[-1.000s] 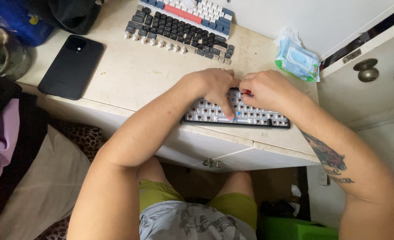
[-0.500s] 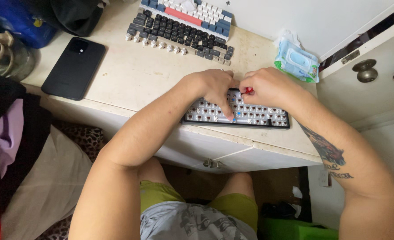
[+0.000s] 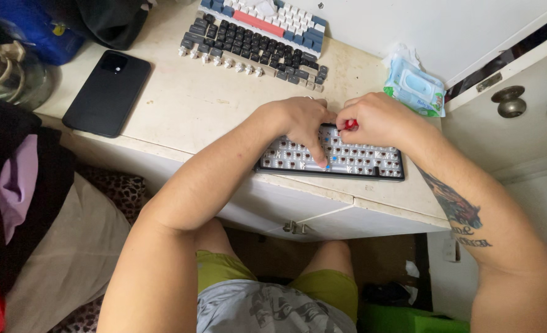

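A bare keyboard (image 3: 341, 159), keycaps stripped, is lying at the desk's (image 3: 187, 111) near edge; the left hand (image 3: 298, 120) is resting on it, a finger pressing down among the switches; the right hand (image 3: 375, 118) is pinching shut on a small red tool (image 3: 350, 124) just above the board; farther back, loose keycaps (image 3: 255, 40) are lying in rows; a black phone (image 3: 108, 92) is sitting at left, a wipes pack (image 3: 414, 86) at right.

- Black phone (image 3: 107, 93), face down, left on the desk (image 3: 193, 111).
- Loose keycaps (image 3: 255, 38) in rows at the desk's far edge.
- Wipes pack (image 3: 414, 87) far right.
- Door knob (image 3: 509, 100) beyond.
- Blue bag (image 3: 33, 28) top left.
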